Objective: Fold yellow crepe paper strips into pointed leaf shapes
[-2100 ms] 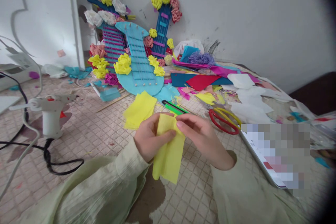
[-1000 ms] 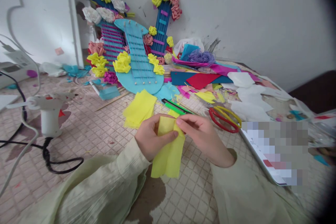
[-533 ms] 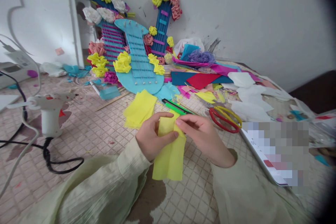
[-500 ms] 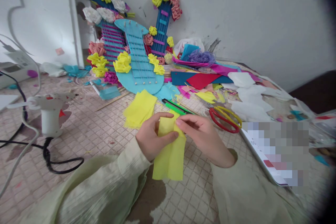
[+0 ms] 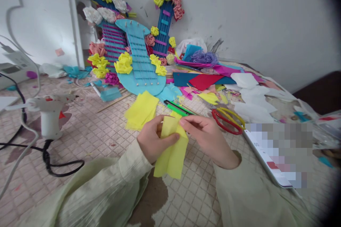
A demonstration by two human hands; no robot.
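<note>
In the head view, I am seeing the left hand, its index finger now hiding behind the long yellow crepe-like paper sheet; I am reading a small regrip. Its thumb and fingers are pinching the sheet, just nearer than the green-and-black utility knife; the right hand's fingers are pinching the upper right edge.

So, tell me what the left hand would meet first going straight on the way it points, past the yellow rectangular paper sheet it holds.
Most likely the bare right hand, pinching the sheet near its top; the slim green-and-black cutter appears just beyond, though depth is unclear.
</note>
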